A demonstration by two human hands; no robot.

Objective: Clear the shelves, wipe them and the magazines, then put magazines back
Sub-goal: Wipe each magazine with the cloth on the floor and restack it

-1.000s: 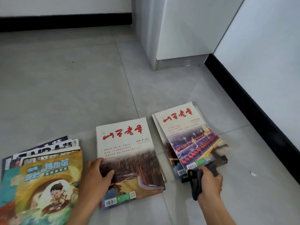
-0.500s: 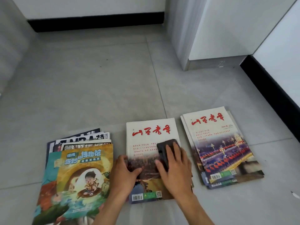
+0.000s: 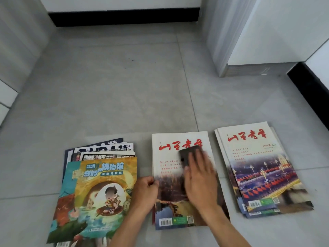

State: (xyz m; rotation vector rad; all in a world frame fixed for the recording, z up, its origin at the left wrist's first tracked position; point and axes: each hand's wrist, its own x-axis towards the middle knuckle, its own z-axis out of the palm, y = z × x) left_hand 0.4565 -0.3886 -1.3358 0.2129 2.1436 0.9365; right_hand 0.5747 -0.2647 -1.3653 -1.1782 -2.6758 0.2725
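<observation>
Three lots of magazines lie on the grey floor. In the middle is a magazine (image 3: 170,168) with red calligraphy on a pale cover. My right hand (image 3: 199,177) presses a dark cloth (image 3: 187,155) flat onto that cover, fingers straight. My left hand (image 3: 146,191) holds the magazine's left edge, fingers curled at it. To the right sits a small stack (image 3: 258,168) topped by a similar cover with a night street scene. To the left is a fanned pile (image 3: 99,186) topped by a colourful cartoon cover.
A white cabinet (image 3: 267,32) stands at the back right, its grey base on the floor. Black skirting (image 3: 124,16) runs along the far wall and the right wall. Grey tiled floor (image 3: 115,90) stretches beyond the magazines.
My right hand left the right stack, came over to the middle magazine and pushed the cloth up its cover toward the title. My left hand stayed at that magazine's left edge.
</observation>
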